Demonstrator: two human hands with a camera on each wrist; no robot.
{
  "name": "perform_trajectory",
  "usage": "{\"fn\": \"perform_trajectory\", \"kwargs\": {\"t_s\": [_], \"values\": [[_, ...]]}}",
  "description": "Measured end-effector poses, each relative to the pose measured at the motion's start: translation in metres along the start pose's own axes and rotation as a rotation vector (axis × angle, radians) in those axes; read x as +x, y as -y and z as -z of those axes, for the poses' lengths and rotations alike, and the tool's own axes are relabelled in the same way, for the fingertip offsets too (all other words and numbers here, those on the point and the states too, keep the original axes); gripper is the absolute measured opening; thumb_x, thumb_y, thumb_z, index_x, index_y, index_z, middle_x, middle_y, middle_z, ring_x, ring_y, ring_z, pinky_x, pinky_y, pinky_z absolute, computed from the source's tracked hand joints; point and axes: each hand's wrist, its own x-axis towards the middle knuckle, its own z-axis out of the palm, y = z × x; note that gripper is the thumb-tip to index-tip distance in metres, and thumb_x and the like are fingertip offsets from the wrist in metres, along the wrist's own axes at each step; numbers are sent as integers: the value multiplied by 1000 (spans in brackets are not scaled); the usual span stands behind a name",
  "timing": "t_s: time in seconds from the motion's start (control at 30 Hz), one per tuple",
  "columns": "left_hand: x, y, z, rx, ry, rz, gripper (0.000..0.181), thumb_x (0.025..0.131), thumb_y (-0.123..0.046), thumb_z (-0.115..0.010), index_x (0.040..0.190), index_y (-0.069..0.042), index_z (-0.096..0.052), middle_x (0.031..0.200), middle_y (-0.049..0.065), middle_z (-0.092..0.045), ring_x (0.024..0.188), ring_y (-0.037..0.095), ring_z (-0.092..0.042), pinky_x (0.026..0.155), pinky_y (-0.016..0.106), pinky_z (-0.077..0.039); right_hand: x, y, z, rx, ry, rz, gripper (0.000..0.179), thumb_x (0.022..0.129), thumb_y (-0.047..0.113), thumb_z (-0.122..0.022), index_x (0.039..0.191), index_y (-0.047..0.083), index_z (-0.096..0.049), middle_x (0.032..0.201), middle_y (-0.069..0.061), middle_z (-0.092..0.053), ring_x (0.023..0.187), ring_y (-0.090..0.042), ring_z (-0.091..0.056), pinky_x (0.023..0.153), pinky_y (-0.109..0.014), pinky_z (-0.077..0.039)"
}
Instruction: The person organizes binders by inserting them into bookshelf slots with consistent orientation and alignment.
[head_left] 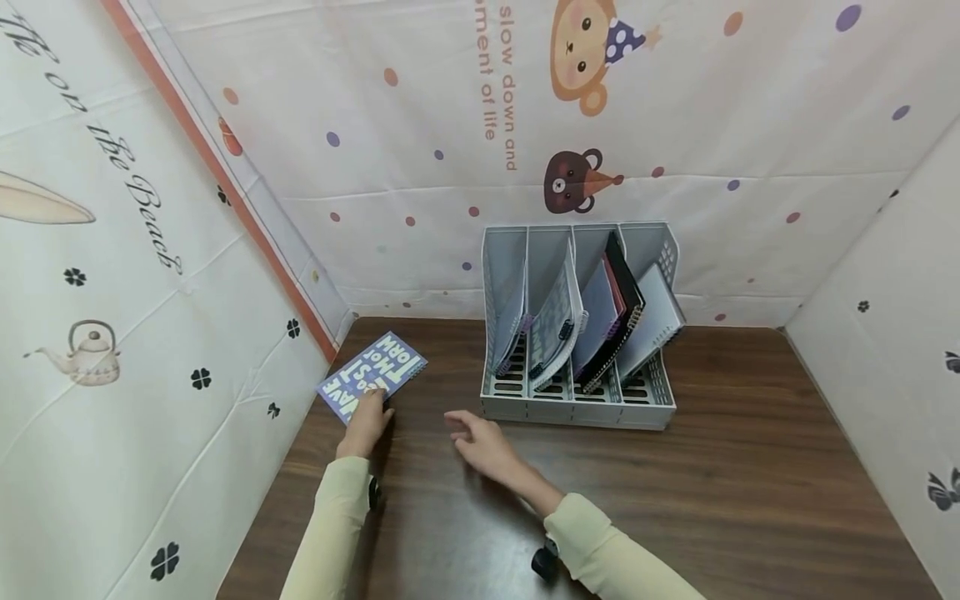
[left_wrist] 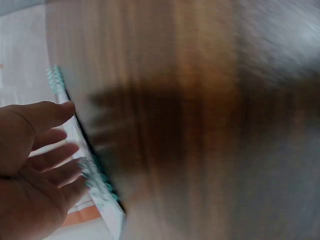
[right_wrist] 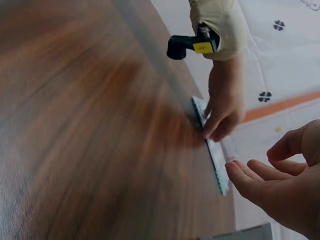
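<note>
A small blue spiral notebook point(head_left: 393, 358) with white block lettering lies flat at the table's left side. My left hand point(head_left: 365, 423) is at its near edge, fingertips over the cover and thumb extended beside it. From the left wrist, the notebook point(left_wrist: 116, 222) shows teal coils along an edge, with loosely bent fingers in front; no firm grip is visible. My right hand point(head_left: 487, 448) hovers over the table between the notebook and the grey file rack point(head_left: 577, 412), its fingers relaxed and holding nothing. In the right wrist view both hands appear, apart from each other.
The rack has several slots holding upright notebooks, among them a black spiral one point(head_left: 617, 321) and a pale one point(head_left: 651, 321) leaning right. A brown wooden table point(head_left: 750, 467) spreads underneath. Printed white cloth point(head_left: 412, 167) hangs behind and at both sides.
</note>
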Motion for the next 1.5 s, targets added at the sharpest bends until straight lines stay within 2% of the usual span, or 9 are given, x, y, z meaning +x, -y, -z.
{"fn": "perform_trajectory", "kwargs": {"t_s": [0.23, 0.5, 0.83, 0.97, 1.07, 1.2, 1.3, 1.4, 1.5], "values": [[-6, 2, -7, 67, -116, -107, 23, 85, 2, -77, 103, 12, -67, 111, 28, -65, 104, 50, -60, 92, 58, -50, 8, 2, -14, -42, 54, -39, 47, 94, -3, -57, 141, 2, -56, 138, -13, -63, 114, -30, -68, 87, -33, -57], [-10, -3, -6, 41, -77, -59, 24, 88, 3, -73, 110, 9, -68, 113, 29, -66, 103, 48, -63, 89, 57, -52, 19, 0, -22, -51, 36, -65, 42, 96, 0, -58, 138, 1, -59, 132, -14, -67, 110, -28, -71, 82, -32, -57], [-10, -11, -5, 118, -51, -27, 14, 76, 6, -67, 89, 5, -63, 92, 26, -65, 77, 51, -64, 67, 59, -53, 34, 3, -38, 16, 46, -95, 42, 94, -2, -60, 136, -6, -58, 125, -19, -69, 117, -34, -66, 96, -43, -54], [-12, -18, -3, 47, -74, -8, 10, 75, 4, -67, 85, 4, -64, 88, 25, -68, 74, 47, -65, 66, 57, -52, 41, 6, -43, 76, 36, -137, 41, 95, -2, -58, 135, -9, -58, 123, -21, -70, 119, -35, -65, 97, -44, -53], [-16, -26, -2, -31, -95, -4, 11, 75, 3, -69, 85, 3, -67, 83, 21, -69, 71, 38, -65, 64, 54, -52, 47, 9, -45, 98, 3, -176, 38, 97, 2, -57, 133, -10, -60, 121, -21, -70, 107, -30, -69, 89, -38, -55], [-24, -36, 0, -119, -96, 22, 28, 79, 3, -69, 107, 7, -72, 88, 22, -72, 73, 32, -66, 65, 50, -55, 55, 11, -48, 113, -36, -224, 38, 99, 7, -55, 133, -9, -61, 123, -21, -69, 95, -21, -67, 79, -33, -53], [-30, -45, -1, -168, -110, 37, 42, 81, 4, -68, 122, 11, -67, 90, 22, -72, 71, 27, -66, 65, 45, -56, 60, 13, -49, 140, -50, -251, 40, 99, 10, -54, 135, -8, -60, 128, -21, -67, 107, -25, -67, 85, -36, -54], [-36, -53, -2, -206, -154, 13, 42, 78, 6, -66, 120, 11, -68, 81, 18, -70, 60, 21, -54, 58, 39, -50, 63, 15, -50, 167, -66, -259, 42, 100, 13, -55, 135, -8, -60, 131, -19, -66, 119, -30, -64, 93, -40, -54], [-42, -61, -2, -214, -210, -27, 39, 77, 7, -64, 115, 10, -71, 81, 16, -69, 57, 18, -48, 56, 36, -44, 65, 17, -51, 209, -83, -240, 39, 99, 17, -57, 130, -7, -65, 126, -17, -69, 114, -28, -65, 92, -38, -54]]}}
